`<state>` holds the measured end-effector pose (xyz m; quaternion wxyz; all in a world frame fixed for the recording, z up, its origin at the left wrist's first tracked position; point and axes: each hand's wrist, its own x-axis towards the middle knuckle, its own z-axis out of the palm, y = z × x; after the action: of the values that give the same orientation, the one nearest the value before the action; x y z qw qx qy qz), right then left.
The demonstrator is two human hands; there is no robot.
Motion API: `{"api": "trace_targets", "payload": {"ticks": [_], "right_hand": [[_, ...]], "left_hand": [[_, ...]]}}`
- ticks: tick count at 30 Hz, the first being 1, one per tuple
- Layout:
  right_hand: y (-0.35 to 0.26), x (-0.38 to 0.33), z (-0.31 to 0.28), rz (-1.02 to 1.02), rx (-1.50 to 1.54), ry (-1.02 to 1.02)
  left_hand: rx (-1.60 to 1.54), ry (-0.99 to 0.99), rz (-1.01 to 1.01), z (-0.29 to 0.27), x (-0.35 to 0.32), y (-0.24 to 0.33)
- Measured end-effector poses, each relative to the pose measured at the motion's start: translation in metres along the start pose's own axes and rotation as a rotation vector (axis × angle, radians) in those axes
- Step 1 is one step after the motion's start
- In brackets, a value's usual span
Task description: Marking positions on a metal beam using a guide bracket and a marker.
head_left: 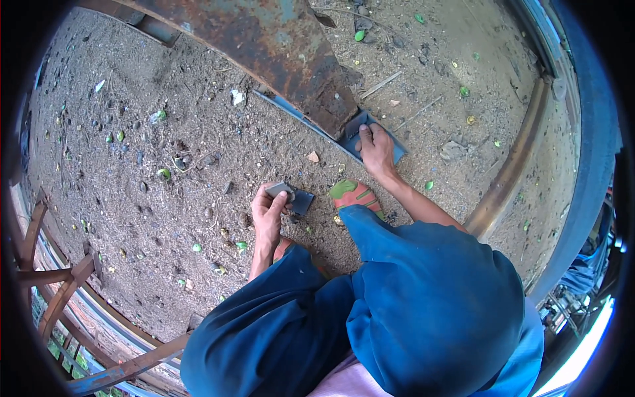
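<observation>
Over the sandy ground [172, 218], the left hand [266, 210] pinches a small grey metal piece [278, 189] between thumb and fingers. A dark blue plate [303, 204] shows just beside its fingertips; whether the two join cannot be told. Further right, past the shoe [357, 193], the right hand [377, 152] curls nearly closed at the right end of a blue channel [399, 153], by the rusty beam's [264, 46] lower end; its hold is unclear.

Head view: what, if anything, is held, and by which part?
The left hand pinches a grey plate by its near edge; whether the right hand grips anything is unclear.
</observation>
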<state>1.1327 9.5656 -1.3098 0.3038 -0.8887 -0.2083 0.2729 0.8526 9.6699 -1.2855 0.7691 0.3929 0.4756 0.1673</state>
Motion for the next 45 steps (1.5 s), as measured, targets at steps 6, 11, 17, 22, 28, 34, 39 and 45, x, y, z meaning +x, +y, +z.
{"api": "trace_targets", "payload": {"ticks": [6,11,17,22,28,34,39,45], "right_hand": [[-0.015,-0.009,0.002,-0.017,0.083,0.033],[-0.021,-0.010,0.002,-0.146,0.120,0.022],[-0.020,-0.012,0.003,-0.152,0.201,0.074],[-0.008,-0.003,-0.006,-0.165,0.155,-0.044],[-0.002,0.000,-0.006,-0.316,0.013,-0.024],[-0.001,0.004,-0.009,-0.286,-0.002,-0.046],[-0.005,0.003,-0.011,-0.290,0.066,-0.027],[0.000,0.007,-0.013,-0.349,-0.046,-0.025]], "left_hand": [[0.034,-0.014,-0.015,-0.001,-0.001,0.000],[0.012,-0.008,-0.012,0.000,-0.001,-0.001],[0.001,-0.011,-0.010,-0.004,0.000,-0.001],[0.014,-0.010,-0.011,-0.002,0.002,-0.001],[0.020,-0.009,-0.005,-0.004,0.001,0.000],[0.015,-0.010,-0.016,-0.002,0.002,-0.002],[-0.008,-0.005,-0.017,-0.001,0.001,0.002],[-0.001,0.012,-0.029,-0.003,0.002,-0.002]]}}
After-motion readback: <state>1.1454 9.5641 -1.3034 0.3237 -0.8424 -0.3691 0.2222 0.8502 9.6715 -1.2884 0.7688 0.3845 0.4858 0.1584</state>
